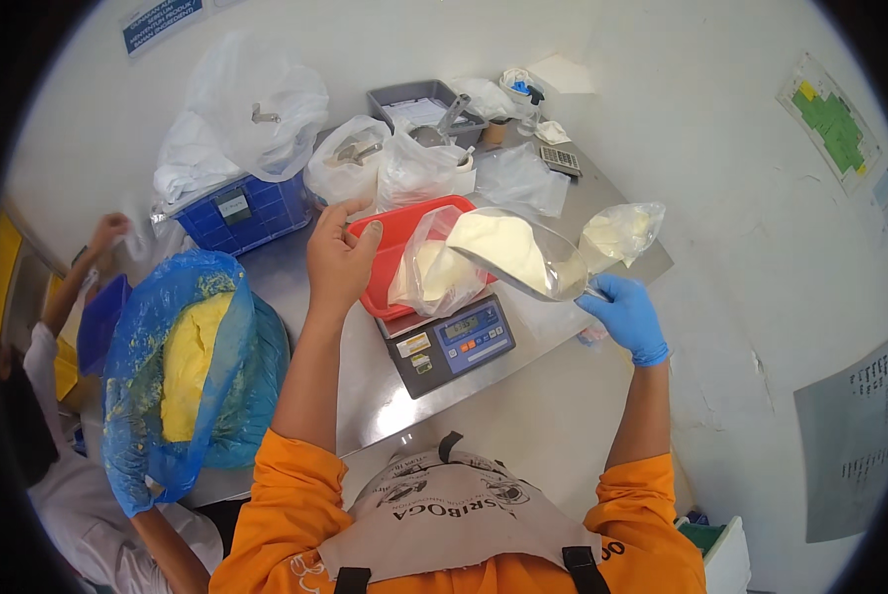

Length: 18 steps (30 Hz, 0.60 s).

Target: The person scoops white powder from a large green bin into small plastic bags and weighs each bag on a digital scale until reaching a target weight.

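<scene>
My right hand (627,319), in a blue glove, grips the handle of a metal scoop (565,265) heaped with pale cream powder (498,243). The scoop is held over the right side of a red tray (400,233). In that tray a clear plastic bag (426,259) holds more of the pale powder. Beneath the tray stands a digital scale (451,346) with a lit display. My bare left hand (343,252) is at the tray's left rim, thumb and fingers apart with nothing between them; whether it touches the rim I cannot tell.
A blue bag of yellow, butter-like mass (195,366) stands left, beside a co-worker's arms. Behind are a blue crate (251,213), open plastic bags (350,158), a grey tray (419,99) and a calculator (560,160). Another powder bag (622,234) lies by the steel table's right edge.
</scene>
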Motion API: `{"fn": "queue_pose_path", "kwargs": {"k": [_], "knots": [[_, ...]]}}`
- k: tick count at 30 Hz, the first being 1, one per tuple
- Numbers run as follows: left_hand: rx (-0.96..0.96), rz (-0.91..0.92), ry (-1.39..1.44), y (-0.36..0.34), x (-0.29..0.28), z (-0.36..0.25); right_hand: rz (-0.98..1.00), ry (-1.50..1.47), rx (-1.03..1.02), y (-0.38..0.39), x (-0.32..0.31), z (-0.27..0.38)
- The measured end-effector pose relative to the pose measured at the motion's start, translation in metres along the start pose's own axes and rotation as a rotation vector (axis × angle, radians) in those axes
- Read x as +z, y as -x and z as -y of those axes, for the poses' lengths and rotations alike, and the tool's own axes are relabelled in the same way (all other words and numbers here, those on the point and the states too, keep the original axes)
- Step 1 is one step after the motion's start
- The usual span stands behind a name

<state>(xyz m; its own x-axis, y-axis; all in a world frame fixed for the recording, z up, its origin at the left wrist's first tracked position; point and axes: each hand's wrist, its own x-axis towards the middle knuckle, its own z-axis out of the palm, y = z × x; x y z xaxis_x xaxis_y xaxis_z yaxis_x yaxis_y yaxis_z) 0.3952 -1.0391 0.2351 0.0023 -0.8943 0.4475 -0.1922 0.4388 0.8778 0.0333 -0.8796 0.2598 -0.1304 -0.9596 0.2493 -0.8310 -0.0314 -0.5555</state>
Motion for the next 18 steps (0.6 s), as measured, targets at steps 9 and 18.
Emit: {"fn": "queue_pose_path", "kwargs": {"k": [9, 18], "knots": [[-0.034, 0.004, 0.022, 0.008, 0.006, 0.004, -0.129, 0.379, -0.251, -0.022, -0.023, 0.054], [-0.064, -0.044, 0.042, 0.014, -0.011, 0.008, -0.009, 0.061, -0.167, -0.027, -0.004, 0.02]]}}
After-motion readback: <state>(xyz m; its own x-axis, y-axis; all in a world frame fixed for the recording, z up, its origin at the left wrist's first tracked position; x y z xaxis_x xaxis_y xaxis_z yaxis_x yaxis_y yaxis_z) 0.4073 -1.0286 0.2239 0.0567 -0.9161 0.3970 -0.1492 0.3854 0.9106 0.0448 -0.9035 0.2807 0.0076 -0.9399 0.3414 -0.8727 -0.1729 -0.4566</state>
